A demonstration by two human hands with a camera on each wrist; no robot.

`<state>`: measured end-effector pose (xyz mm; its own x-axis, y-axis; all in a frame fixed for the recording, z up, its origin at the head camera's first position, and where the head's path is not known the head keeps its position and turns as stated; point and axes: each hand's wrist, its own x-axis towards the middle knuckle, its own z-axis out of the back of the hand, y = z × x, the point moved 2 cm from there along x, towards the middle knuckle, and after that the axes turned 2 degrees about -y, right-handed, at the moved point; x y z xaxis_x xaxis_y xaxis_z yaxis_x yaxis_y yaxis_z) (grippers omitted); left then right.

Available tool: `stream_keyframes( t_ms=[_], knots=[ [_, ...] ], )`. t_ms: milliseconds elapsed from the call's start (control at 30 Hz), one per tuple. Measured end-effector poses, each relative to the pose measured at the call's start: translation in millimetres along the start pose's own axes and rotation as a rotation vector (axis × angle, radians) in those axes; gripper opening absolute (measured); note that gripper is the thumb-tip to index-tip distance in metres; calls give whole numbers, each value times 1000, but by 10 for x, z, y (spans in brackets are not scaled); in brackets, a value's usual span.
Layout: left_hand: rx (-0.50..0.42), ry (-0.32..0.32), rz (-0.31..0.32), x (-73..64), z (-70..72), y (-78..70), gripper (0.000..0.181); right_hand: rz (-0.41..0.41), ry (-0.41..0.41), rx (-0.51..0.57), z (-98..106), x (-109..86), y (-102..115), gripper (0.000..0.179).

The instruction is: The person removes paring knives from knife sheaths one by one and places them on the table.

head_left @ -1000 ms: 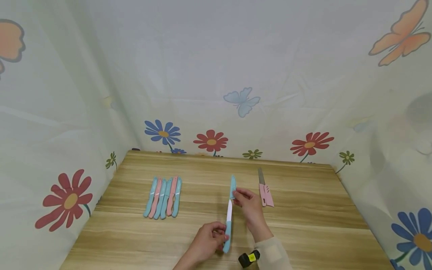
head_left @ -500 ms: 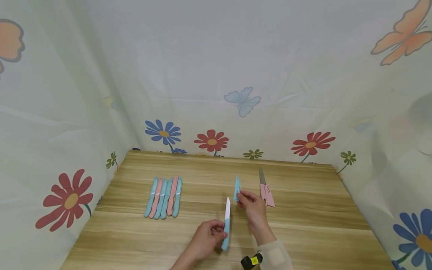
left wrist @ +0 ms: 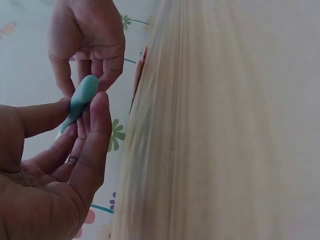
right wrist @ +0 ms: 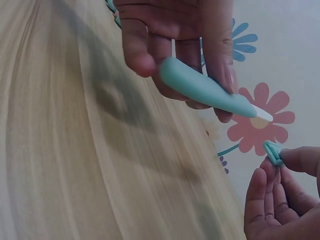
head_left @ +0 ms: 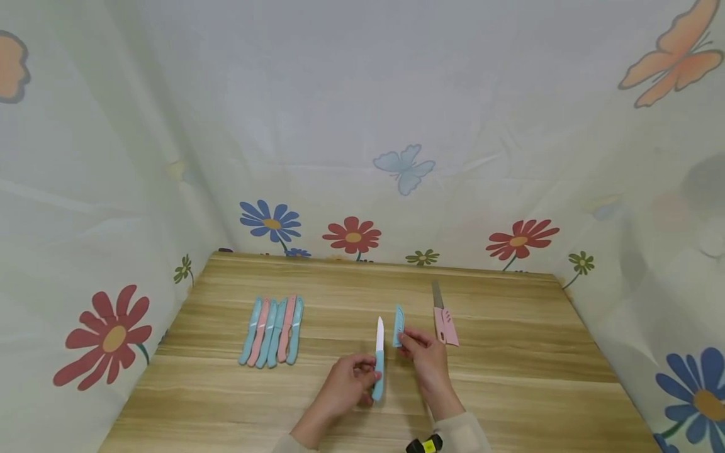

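My left hand pinches the turquoise handle of a small knife. Its bare white blade points away from me. A turquoise blade sheath is pinched near its lower end by my right hand, just right of the blade and apart from it. The left wrist view looks at the butt of the handle between thumb and fingers. In the right wrist view, the sheath's open end faces the camera, and the blade tip shows above it.
Several turquoise and pink sheathed knives lie in a row on the left of the wooden table. To the right lies a larger grey-bladed knife with a pink handle and sheath. A flower-printed curtain surrounds the table.
A second ago the blade tip was at the sheath's lower end. The sheath has since shifted right and toward me, the knife forward, so they now stand side by side.
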<state>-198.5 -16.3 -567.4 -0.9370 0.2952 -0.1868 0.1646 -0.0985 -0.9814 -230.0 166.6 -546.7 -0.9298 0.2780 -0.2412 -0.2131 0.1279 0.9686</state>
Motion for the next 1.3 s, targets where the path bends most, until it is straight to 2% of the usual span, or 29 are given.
stream_keyframes(
  t_ms=[267,500,867,1300],
  knots=[
    [16,-5,-39,153,-7,0,31,-13,-14,1,49,10,-70,30],
    [35,-9,-38,244,-24,1,33,-2,9,26,83,-12,-139,31],
    [20,3,-16,364,-51,18,34,-35,38,55,131,-31,-221,34],
    [17,-11,-33,527,-167,-26,41,-3,12,34,185,-28,-220,34]
  ],
)
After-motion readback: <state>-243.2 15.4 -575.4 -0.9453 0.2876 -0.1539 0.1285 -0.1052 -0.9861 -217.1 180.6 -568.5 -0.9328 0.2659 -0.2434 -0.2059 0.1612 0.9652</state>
